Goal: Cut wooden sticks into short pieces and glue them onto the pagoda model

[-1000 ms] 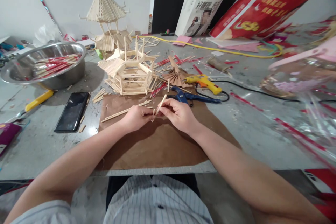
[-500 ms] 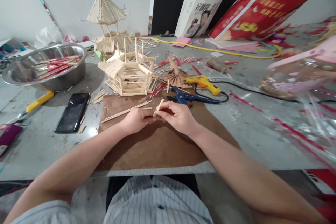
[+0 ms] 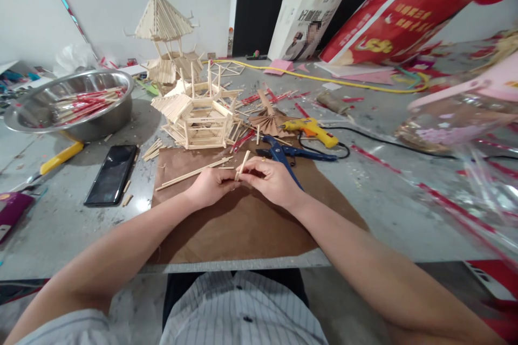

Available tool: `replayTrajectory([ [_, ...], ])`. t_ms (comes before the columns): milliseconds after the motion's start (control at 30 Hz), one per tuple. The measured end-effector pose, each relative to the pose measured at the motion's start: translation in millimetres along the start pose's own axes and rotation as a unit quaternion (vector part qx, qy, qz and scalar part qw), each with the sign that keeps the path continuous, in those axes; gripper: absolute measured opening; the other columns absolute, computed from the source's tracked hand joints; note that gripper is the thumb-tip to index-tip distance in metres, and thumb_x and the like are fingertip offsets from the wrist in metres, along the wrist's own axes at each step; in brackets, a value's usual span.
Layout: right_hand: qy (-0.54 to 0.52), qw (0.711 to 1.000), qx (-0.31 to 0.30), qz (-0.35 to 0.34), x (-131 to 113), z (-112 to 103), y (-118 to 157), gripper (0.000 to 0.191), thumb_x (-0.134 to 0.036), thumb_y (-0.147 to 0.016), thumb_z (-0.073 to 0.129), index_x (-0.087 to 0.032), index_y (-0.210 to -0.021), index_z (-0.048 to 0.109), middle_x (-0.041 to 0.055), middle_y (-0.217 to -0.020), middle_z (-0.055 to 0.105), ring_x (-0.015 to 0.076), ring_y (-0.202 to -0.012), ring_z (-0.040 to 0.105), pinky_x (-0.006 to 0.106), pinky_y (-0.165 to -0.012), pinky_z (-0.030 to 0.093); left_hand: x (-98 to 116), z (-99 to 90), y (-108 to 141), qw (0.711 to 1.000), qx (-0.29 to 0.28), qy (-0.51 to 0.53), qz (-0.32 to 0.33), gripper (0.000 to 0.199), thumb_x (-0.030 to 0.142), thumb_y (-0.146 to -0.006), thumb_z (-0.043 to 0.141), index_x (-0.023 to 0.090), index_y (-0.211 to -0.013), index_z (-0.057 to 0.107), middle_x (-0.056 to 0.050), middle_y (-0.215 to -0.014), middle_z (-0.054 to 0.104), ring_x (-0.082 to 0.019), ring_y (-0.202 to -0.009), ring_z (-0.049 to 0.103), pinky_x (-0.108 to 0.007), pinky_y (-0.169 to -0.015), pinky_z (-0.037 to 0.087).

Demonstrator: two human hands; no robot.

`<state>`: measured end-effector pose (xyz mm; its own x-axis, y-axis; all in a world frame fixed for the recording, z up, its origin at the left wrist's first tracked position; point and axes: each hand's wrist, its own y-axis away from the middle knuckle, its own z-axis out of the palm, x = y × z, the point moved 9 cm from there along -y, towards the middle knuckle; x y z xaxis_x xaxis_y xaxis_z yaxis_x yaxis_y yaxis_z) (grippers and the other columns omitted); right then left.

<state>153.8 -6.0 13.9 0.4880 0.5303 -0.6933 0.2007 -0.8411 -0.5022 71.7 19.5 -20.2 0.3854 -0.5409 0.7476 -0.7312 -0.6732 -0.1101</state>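
We see a short wooden stick (image 3: 243, 163), pale, slim, straight and tilted, pinched between the closed fingertips of the right hand (image 3: 273, 180), in front of the hexagonal stick frame (image 3: 206, 119). Nearer us than that frame, the left hand (image 3: 209, 187) meets the stick's lower end, its fingers curled; how tightly, and on what, we cannot tell.

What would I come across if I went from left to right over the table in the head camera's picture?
Purple object → yellow handle → black phone → left hand → thin wooden stick → right hand → yellow glue gun → pink-rimmed clear object.
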Motion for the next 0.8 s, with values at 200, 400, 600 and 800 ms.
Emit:
replayTrajectory([
  [200, 0.188, 0.980, 0.001, 0.071, 22.9, -31.7, 2.3, 0.036, -0.041, -0.077, 0.050, -0.018, -0.103, 0.056, 0.0080, -0.092, 0.062, 0.0183, -0.077, 0.058, 0.032, -0.068, 0.047, -14.2, -6.2, -2.6, 0.994, 0.019, 0.081, -0.071, 0.021, 0.030, -0.073, 0.054, 0.012, -0.066, 0.064, 0.000, -0.060, 0.061, -0.008, -0.056, 0.051, -0.017, -0.057, 0.041],
  [400, 0.461, 0.842, -0.113, 0.256, 77.1, -72.5, 22.9, 0.099, -0.071, -0.059, 0.046, -0.009, -0.133, 0.025, 0.0213, -0.137, 0.026, 0.0427, -0.123, 0.019, 0.066, -0.090, 0.019, -32.7, -8.2, -1.6, 0.943, 0.033, 0.279, -0.178, 0.016, 0.026, -0.067, 0.061, 0.010, -0.063, 0.060, 0.000, -0.058, 0.059, -0.007, -0.053, 0.054, -0.022, -0.060, 0.048],
  [600, 0.468, 0.795, -0.234, 0.307, 102.1, -64.9, 39.6, 0.100, -0.070, -0.056, 0.048, -0.014, -0.135, 0.023, 0.0220, -0.133, 0.032, 0.0426, -0.116, 0.033, 0.072, -0.086, 0.012, -37.0, -10.4, 1.0, 0.936, 0.046, 0.281, -0.207, 0.014, 0.023, -0.066, 0.062, 0.009, -0.062, 0.060, 0.000, -0.055, 0.058, -0.006, -0.049, 0.053, -0.022, -0.055, 0.048],
  [800, 0.470, 0.780, -0.251, 0.328, 111.2, -70.4, 41.2, 0.107, -0.071, -0.054, 0.049, -0.016, -0.138, 0.012, 0.0210, -0.140, 0.016, 0.0430, -0.125, 0.014, 0.071, -0.086, 0.011, -36.6, -12.0, 1.3, 0.937, 0.051, 0.278, -0.205, 0.016, 0.024, -0.066, 0.063, 0.010, -0.059, 0.060, 0.000, -0.053, 0.057, -0.005, -0.047, 0.051, -0.020, -0.053, 0.047],
])
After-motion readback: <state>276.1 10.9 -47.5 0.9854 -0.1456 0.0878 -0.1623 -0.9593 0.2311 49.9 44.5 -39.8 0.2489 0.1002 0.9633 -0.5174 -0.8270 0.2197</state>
